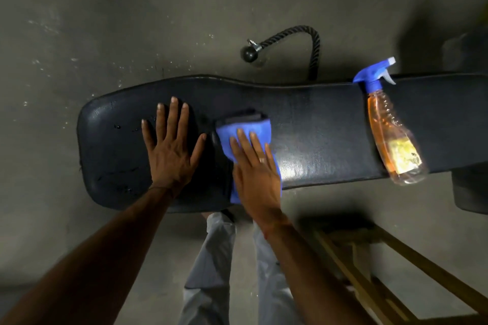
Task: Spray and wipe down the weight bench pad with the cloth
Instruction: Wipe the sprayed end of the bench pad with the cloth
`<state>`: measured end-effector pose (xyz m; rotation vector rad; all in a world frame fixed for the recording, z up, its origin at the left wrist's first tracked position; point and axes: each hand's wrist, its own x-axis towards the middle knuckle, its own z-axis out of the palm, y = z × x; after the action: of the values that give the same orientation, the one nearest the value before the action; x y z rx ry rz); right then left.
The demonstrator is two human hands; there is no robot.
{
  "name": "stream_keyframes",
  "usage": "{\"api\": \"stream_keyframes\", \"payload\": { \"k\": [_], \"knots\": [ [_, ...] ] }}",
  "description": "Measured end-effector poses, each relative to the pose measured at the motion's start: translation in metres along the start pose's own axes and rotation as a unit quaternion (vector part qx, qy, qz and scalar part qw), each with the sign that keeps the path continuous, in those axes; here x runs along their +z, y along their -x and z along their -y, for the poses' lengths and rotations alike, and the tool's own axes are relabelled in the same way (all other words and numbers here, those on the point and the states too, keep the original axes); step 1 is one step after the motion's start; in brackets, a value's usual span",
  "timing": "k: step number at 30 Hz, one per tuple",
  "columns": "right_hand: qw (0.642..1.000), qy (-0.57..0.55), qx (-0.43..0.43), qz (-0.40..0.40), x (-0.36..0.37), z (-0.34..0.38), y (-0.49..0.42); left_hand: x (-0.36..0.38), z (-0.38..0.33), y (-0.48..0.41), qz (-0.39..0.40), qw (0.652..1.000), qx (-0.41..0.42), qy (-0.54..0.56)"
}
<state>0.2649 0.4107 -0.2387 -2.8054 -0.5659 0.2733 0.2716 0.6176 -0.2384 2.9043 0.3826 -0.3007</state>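
Observation:
The black weight bench pad (317, 124) runs left to right across the view. My left hand (171, 148) lies flat on its wide left end, fingers spread, holding nothing. My right hand (256, 174) presses flat on a folded blue cloth (248, 126) near the pad's middle, close to its near edge. Small wet drops show on the pad left of my left hand. A spray bottle (390, 134) with orange liquid and a blue trigger head lies on its side across the pad at the right.
A black rope handle with a rubber ball end (290, 42) lies on the concrete floor beyond the bench. A wooden frame (396, 272) stands at the lower right. My legs in grey trousers (219, 272) are below the bench's near edge.

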Motion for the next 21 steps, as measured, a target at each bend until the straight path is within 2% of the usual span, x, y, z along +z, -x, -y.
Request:
{"api": "stream_keyframes", "payload": {
  "k": [2, 4, 7, 9, 12, 14, 16, 18, 21],
  "knots": [
    [0.999, 0.03, -0.01, 0.017, -0.002, -0.012, 0.023, -0.005, 0.012, 0.001, 0.01, 1.0, 0.02, -0.009],
    [1.0, 0.013, 0.003, 0.015, -0.005, -0.026, -0.006, -0.008, 0.032, 0.005, 0.002, 0.999, 0.037, -0.035],
    [0.993, -0.054, 0.095, -0.047, -0.01, -0.024, -0.093, -0.006, 0.05, 0.01, -0.008, 0.997, 0.054, -0.051],
    [0.986, -0.043, 0.138, -0.08, -0.007, -0.011, -0.135, -0.003, 0.05, 0.006, -0.014, 0.998, 0.053, -0.04],
    [0.995, -0.003, 0.082, -0.058, -0.001, 0.008, -0.115, -0.002, 0.049, 0.009, -0.016, 0.998, 0.053, -0.037],
    [1.0, 0.016, 0.008, -0.022, 0.001, 0.018, -0.057, -0.003, 0.051, 0.009, -0.016, 0.998, 0.055, -0.034],
    [0.999, 0.035, -0.025, 0.015, 0.003, 0.023, 0.008, -0.004, 0.051, 0.009, -0.019, 0.998, 0.052, -0.032],
    [0.997, 0.059, -0.036, 0.029, 0.004, 0.015, 0.036, -0.005, 0.05, 0.01, -0.02, 0.998, 0.048, -0.04],
    [1.0, 0.016, 0.006, 0.009, 0.0, -0.001, -0.015, -0.003, 0.05, 0.009, -0.024, 0.998, 0.053, -0.034]
  ]
}}
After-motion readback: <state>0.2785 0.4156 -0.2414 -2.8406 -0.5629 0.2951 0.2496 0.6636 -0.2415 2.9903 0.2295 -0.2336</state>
